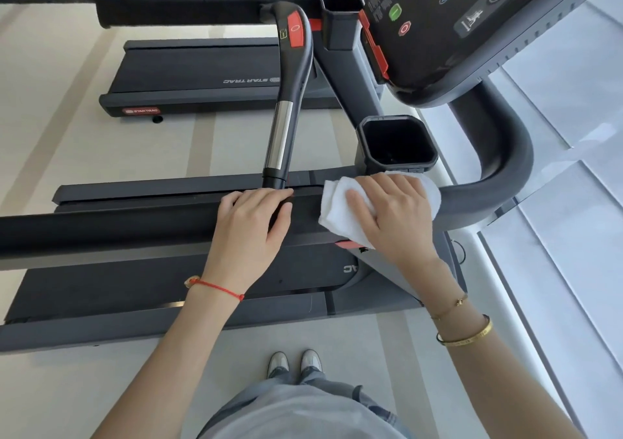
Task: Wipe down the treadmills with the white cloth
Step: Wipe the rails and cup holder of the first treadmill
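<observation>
**White cloth pressed on the near treadmill's side rail**

White cloth (340,214) lies folded on the padded side handrail (135,229) of the near treadmill (168,283), just below the square cup holder (397,143). The right hand (392,217) lies flat on top of it, fingers straight and spread, pressing it onto the rail. Just left of the cloth, the left hand (251,226) grasps the same rail, fingers curled over its far edge, beside the foot of the chrome-sleeved grip bar (286,101). The console (472,24) stands at far right. A second treadmill (202,74) lies farther off on the pale floor (84,135). A red string bracelet (215,287) circles the left wrist, gold bangles (467,335) the right
</observation>
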A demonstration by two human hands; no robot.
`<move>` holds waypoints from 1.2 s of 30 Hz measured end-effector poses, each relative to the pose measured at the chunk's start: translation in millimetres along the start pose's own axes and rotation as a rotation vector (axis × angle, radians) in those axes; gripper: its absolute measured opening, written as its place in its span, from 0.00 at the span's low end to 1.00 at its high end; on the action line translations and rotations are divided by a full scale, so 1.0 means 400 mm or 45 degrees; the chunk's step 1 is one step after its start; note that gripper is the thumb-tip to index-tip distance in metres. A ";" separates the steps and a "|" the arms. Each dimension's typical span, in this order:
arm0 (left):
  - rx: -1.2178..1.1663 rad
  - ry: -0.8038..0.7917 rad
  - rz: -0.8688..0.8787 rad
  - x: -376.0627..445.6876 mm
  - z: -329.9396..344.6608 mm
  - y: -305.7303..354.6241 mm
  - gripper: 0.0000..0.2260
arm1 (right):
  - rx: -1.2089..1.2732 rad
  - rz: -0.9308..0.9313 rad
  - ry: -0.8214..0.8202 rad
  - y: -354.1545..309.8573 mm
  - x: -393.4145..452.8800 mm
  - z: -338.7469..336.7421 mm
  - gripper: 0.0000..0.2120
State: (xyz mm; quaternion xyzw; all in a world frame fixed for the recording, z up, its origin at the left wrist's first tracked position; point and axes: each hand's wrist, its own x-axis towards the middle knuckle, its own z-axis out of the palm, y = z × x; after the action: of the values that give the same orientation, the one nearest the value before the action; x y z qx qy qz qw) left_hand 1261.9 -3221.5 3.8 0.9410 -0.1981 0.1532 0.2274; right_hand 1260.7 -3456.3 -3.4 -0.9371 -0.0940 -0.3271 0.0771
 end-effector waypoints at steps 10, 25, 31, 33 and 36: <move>0.034 0.083 -0.061 -0.009 -0.019 -0.032 0.15 | 0.006 -0.111 -0.164 -0.094 0.029 0.017 0.20; 0.019 0.160 -0.067 -0.073 -0.124 -0.231 0.12 | -0.040 -0.257 -0.205 -0.302 0.062 0.082 0.23; 0.012 0.184 -0.032 -0.083 -0.169 -0.313 0.11 | -0.019 -0.155 -0.062 -0.420 0.082 0.121 0.18; 0.007 0.170 -0.006 -0.092 -0.193 -0.354 0.10 | -0.026 -0.102 -0.011 -0.463 0.089 0.134 0.16; 0.019 0.145 0.029 -0.107 -0.230 -0.407 0.10 | -0.010 -0.069 -0.012 -0.543 0.099 0.151 0.17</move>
State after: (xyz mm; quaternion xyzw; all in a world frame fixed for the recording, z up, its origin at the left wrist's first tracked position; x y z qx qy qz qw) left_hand 1278.4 -3030.2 5.9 0.9302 -0.1944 0.2105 0.2294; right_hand 1278.1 -3227.9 -7.3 -0.9360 -0.1185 -0.3250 0.0642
